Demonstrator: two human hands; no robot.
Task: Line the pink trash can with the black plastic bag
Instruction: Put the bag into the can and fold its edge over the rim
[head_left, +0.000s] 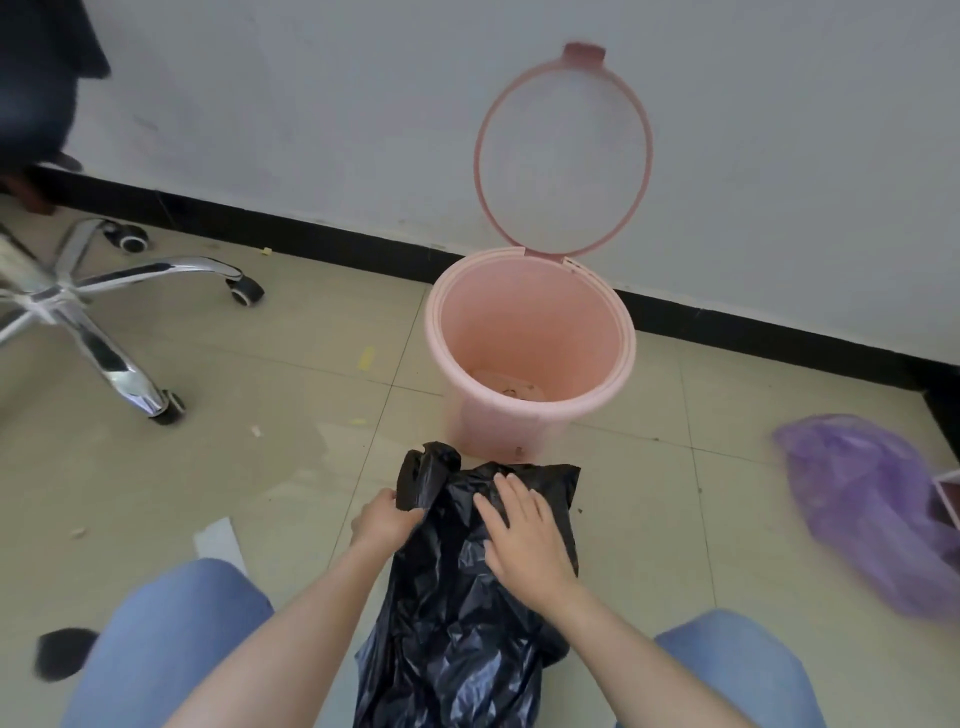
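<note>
— What are the person's hands doing, from the head camera?

— The left hand (385, 521) is clenched on the upper left corner of the black plastic bag (457, 613), pinching a bunched handle that sticks up just above the knuckles. The right hand (522, 535) lies flat and released on the bag's top, fingers (506, 493) spread, pressing the plastic rather than gripping it.

— And where is the bag?

— Crumpled and still mostly folded, it hangs down from both hands between two knees in blue jeans (171, 639), over the tiled floor (291, 395).

— The trash can?

— The pink trash can (530, 353) stands straight beyond the hands, just past the bag's upper edge, apart from it. Its ring-shaped lid (563, 150) is flipped up against the white wall (311, 104). The can has no liner; some small debris sits on its bottom.

— Anything else around?

— Far to the right of the right hand lies a purple plastic bag (862, 514), blurred. Up and to the left of the left hand is the chrome base of an office chair (98, 306) on casters. A scrap of white paper (218, 540) lies on the floor just left of the left forearm.
</note>
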